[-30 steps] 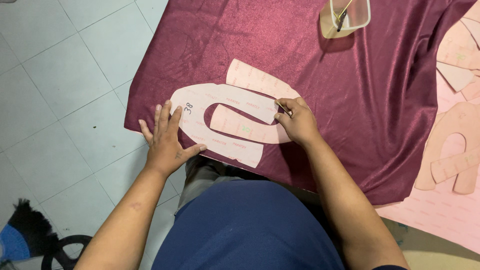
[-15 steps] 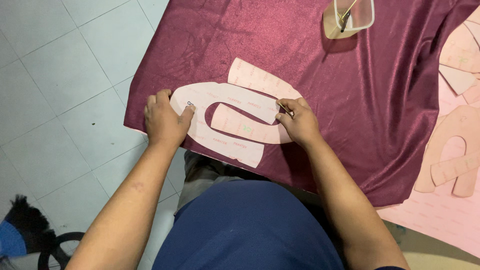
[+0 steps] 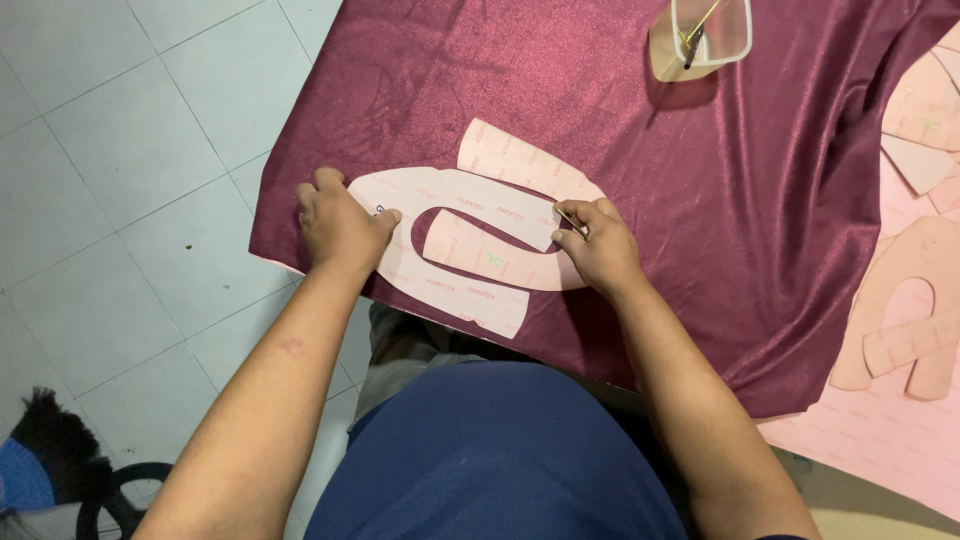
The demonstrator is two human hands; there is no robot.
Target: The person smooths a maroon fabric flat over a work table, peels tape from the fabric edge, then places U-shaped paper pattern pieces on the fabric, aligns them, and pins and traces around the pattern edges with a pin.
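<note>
A pale pink U-shaped paper pattern piece [image 3: 455,290] lies on shiny maroon fabric [image 3: 620,120], with a curved strip piece [image 3: 520,160] beside it and a smaller tongue piece [image 3: 480,255] inside the U. My left hand [image 3: 340,225] rests curled on the U's left end, pressing it down. At the right end of the U, my right hand [image 3: 598,245] pinches a thin marking stick against the pattern's edge.
A clear plastic container [image 3: 705,35] with small tools sits on the fabric at the top. More pink pattern pieces [image 3: 905,320] lie on a pink sheet at the right. Grey floor tiles [image 3: 130,150] are at the left; a brush [image 3: 45,465] lies at bottom left.
My left hand slid from flat and spread at the pattern's lower left edge up onto the U's left end, fingers now curled. The right hand stayed in place.
</note>
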